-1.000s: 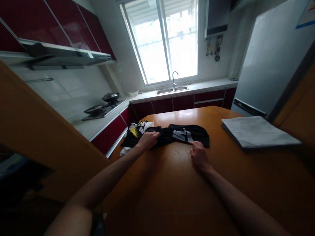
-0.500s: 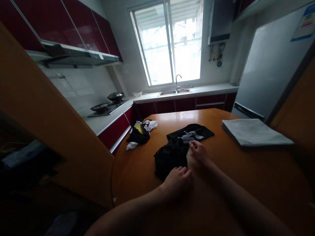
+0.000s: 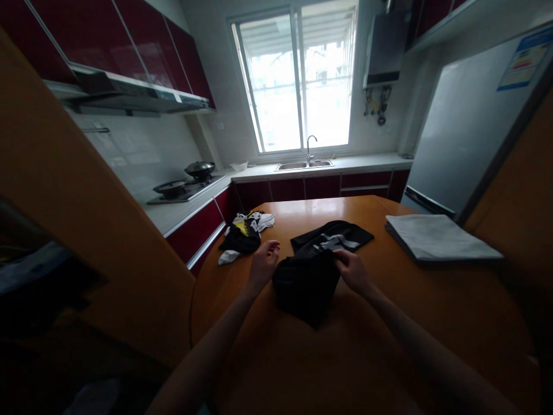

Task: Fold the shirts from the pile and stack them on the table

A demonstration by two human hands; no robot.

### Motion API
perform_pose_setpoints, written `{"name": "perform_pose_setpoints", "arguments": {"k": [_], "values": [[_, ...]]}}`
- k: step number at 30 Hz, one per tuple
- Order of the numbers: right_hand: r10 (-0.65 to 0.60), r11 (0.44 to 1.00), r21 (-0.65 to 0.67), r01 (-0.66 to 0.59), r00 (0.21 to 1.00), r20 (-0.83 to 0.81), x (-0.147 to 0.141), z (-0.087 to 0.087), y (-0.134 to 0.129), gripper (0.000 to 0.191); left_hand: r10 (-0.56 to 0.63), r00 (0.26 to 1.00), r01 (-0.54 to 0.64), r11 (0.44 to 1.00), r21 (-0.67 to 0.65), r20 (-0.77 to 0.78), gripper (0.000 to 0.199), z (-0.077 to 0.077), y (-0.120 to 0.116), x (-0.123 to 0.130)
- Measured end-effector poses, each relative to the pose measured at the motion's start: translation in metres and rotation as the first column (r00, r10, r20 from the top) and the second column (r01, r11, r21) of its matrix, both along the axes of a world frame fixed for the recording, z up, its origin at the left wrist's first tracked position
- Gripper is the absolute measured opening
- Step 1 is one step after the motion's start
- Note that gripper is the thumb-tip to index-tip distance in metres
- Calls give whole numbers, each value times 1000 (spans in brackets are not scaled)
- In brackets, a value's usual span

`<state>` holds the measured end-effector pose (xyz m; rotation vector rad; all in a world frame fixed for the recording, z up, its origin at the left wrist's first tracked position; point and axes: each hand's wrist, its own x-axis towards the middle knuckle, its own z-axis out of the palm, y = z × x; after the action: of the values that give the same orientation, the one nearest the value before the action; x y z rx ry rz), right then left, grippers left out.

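A black garment lies bunched on the wooden table, with a corner drooping toward me. My right hand pinches its upper right edge between thumb and fingers. To the left of the cloth, my left hand is raised with loosely bent fingers apart, and nothing shows in it. Just behind the bunched cloth, black fabric with a grey print lies flat; whether both are one garment I cannot tell.
At the table's left edge is a crumpled black, white and yellow garment. A folded light grey cloth stack lies at the right. Beyond the wooden table are a sink, a stove with pans and a fridge.
My left hand has left the near edge of the black garment and moved forward and left. The garment's near side now spreads toward me, with my right hand still at its edge.
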<state>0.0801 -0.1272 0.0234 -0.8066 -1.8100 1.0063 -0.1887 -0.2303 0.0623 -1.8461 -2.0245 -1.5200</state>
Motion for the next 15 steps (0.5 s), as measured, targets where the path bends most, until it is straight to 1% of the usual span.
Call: {"name": "perform_pose_setpoints", "arguments": {"k": [1, 3, 5, 6, 8, 11, 13, 14, 15], "values": [[-32, 999, 8, 33, 999, -10, 15, 7, 1, 30, 17, 1000, -16, 999, -38, 12, 19, -9, 8, -12], [-82, 997, 2, 82, 997, 11, 47, 19, 1, 31, 4, 1000, -4, 994, -112, -4, 20, -27, 22, -28], [-129, 991, -18, 131, 990, 62, 81, 24, 1, 31, -47, 997, 35, 984, -173, -68, 19, -41, 35, -32], [-150, 988, -33, 153, 985, 87, 97, 23, 1, 31, -75, 992, 54, 979, -196, -103, 18, -45, 41, -31], [-189, 977, -74, 199, 974, 126, 128, 17, 1, 31, -130, 980, 93, 970, -225, -153, 16, -49, 55, -22], [-266, 943, -156, 294, 947, 178, 166, 0, 6, 30, -226, 958, 179, 952, -249, -175, 21, -52, 79, -2], [-314, 911, -205, 357, 924, 217, 186, -12, 10, 29, -306, 946, 263, 918, -297, -109, 33, -55, 95, 11], [-334, 896, -221, 384, 913, 234, 194, -17, 12, 28, -336, 941, 302, 897, -323, -52, 37, -58, 103, 16], [-351, 884, -231, 406, 904, 246, 200, -20, 13, 27, -354, 935, 336, 877, -344, 10, 35, -60, 110, 21]]}}
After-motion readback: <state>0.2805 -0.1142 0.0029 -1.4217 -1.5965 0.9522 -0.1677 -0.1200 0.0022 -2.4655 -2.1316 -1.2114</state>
